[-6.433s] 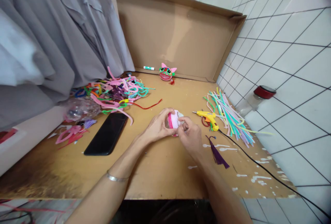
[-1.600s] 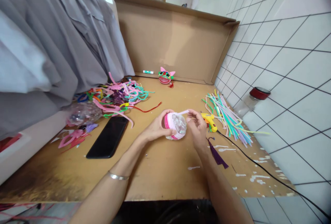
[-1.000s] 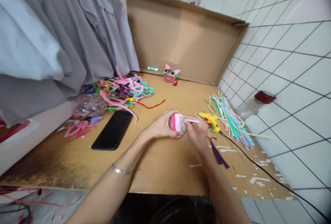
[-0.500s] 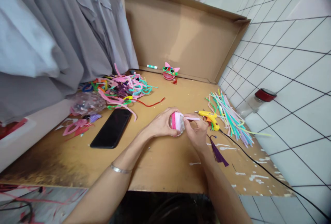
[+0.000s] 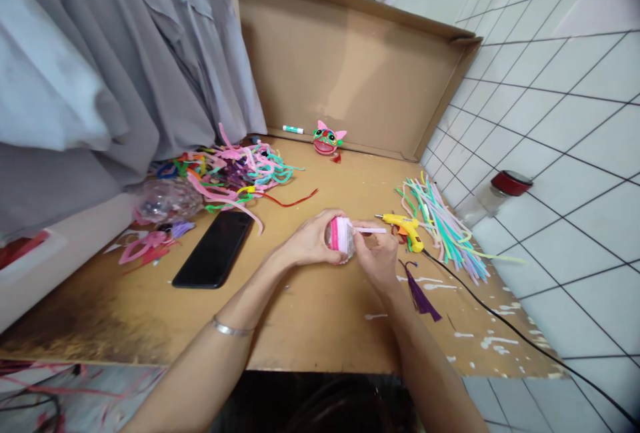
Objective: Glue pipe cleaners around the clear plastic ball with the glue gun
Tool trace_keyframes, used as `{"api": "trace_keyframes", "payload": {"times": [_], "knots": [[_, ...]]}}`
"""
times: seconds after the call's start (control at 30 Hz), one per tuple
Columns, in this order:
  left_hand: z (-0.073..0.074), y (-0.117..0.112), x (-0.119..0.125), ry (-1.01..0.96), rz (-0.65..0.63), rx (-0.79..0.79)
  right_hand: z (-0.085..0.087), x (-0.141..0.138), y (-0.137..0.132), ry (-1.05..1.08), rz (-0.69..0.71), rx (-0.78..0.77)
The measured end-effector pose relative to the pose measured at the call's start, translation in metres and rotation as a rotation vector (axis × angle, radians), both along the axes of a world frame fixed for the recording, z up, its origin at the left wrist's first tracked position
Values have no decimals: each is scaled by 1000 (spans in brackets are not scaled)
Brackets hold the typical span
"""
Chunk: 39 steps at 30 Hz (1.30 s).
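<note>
My left hand is wrapped round a small clear ball banded in pink and pale lilac pipe cleaner. Pinched in my right hand, against the ball's right side, is a pale lilac pipe cleaner whose short end points right. Just beyond that hand lies a yellow glue gun with a black cord. A purple tassel rests on the table to its right. At the back sits a small animal head figure with pink ears and a red mouth.
A black phone lies left of my hands, below a tangled heap of pipe cleaners. Pastel pipe cleaners and a red-lidded jar are by the tiled wall. A cardboard panel stands behind; a glue stick lies before it.
My right hand has shifted very slightly, with its fingers closer to the ball. The ball stays in my left hand, and the view has moved a little.
</note>
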<state>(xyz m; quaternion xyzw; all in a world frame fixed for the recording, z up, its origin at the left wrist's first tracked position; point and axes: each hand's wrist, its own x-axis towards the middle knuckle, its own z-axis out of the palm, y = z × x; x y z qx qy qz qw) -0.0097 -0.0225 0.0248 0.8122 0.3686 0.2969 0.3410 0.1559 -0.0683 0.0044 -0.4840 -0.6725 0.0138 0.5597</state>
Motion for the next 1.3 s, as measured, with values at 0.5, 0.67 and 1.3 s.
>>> {"api": "trace_keyframes", "payload": {"times": [0.5,0.67,1.3], "knots": [[-1,0,-1,7,1,7,3,-3,-2,15,1,-9],[-1,0,-2,-20,-19,1,2,-2,-2,-5,-4,-6],[-4,2,-1,-67,-49,12,-6,8,0,-368,-95,310]]}}
